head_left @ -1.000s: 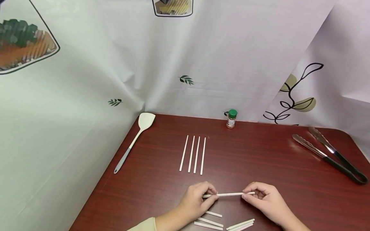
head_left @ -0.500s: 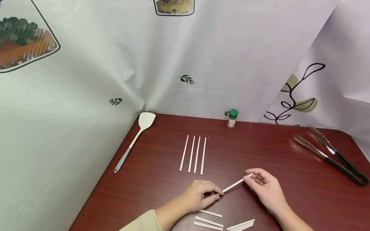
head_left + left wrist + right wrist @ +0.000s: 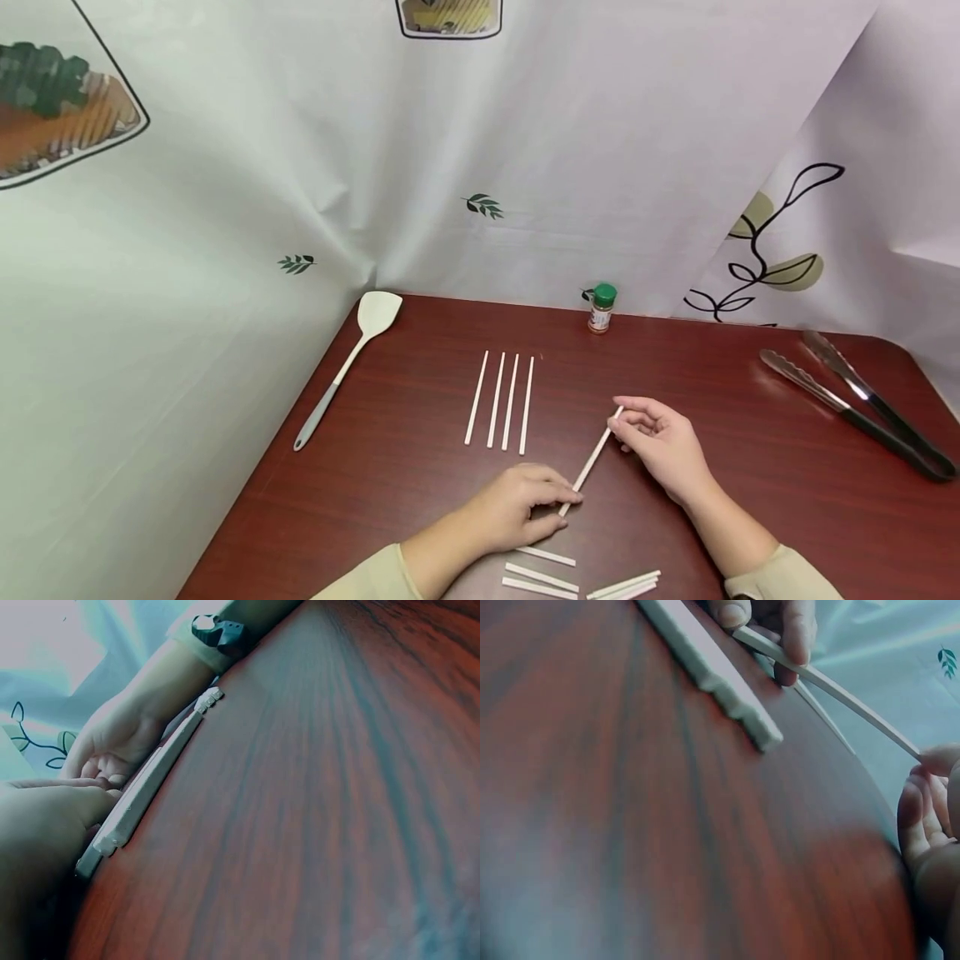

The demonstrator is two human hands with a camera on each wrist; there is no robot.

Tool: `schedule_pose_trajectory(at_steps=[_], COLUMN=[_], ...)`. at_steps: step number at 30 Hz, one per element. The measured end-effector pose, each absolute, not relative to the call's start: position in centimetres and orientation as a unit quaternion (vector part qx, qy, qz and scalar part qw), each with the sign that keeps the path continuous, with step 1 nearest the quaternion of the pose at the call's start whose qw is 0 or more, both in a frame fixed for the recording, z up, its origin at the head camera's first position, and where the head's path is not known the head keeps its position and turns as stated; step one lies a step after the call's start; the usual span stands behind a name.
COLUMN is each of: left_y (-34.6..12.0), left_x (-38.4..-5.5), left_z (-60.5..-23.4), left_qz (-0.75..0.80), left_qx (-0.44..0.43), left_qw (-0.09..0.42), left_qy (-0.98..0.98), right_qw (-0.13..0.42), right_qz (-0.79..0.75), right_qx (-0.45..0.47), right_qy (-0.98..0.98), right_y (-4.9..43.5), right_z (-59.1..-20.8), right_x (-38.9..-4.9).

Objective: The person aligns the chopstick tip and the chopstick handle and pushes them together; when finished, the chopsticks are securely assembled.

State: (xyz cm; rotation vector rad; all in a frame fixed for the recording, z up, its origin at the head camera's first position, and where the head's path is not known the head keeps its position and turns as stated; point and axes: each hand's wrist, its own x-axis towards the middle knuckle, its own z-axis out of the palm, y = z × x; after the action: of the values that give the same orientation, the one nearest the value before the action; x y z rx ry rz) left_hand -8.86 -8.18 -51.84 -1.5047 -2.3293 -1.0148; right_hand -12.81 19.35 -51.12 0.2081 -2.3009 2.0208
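Both hands hold one thin white stick (image 3: 595,458), slanted away to the right above the table. My right hand (image 3: 660,450) pinches its far, raised end between thumb and fingertips. Down at the near end, the fingers and thumb of my left hand (image 3: 521,507) grip it; the right wrist view shows that left hand (image 3: 769,630) around the stick's end. Beyond the hands, several matching sticks (image 3: 501,400) lie side by side, roughly parallel. Nearer me, loose sticks (image 3: 542,575) lie below the left hand, partly covered by it, beside a small bundle of sticks (image 3: 622,586).
A white spatula (image 3: 348,367) with a grey handle lies along the table's left edge. A small spice jar (image 3: 602,308) with a green lid stands at the back. Open metal tongs (image 3: 862,408) lie at right on the dark red table (image 3: 675,375). A white printed curtain (image 3: 600,150) hangs behind.
My right hand has moved away from me and leftward, swinging the stick from nearly level across to a steep slant. The left hand has shifted slightly right, still at the other end.
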Motion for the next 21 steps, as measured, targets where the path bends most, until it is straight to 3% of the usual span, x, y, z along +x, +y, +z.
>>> schedule_pose_trajectory(at_steps=[7, 11, 21], left_y=[-8.1, -8.0, -7.7], left_x=[-9.2, -9.9, -11.9], left_z=[-52.1, -52.2, -52.2], left_qz=[-0.243, -0.213, -0.185], left_qx=[-0.481, -0.469, -0.473], left_qw=[0.192, 0.207, 0.213], left_qy=[-0.82, -0.832, -0.835], right_qw=[0.105, 0.142, 0.051], right_qz=[0.54, 0.442, 0.281], right_qx=[0.142, 0.191, 0.2], right_qy=[-0.823, -0.865, -0.937], right_y=[18.5, 18.0, 15.9], right_z=[-51.8, -51.8, -51.0], right_x=[-14.6, -15.8, -17.2])
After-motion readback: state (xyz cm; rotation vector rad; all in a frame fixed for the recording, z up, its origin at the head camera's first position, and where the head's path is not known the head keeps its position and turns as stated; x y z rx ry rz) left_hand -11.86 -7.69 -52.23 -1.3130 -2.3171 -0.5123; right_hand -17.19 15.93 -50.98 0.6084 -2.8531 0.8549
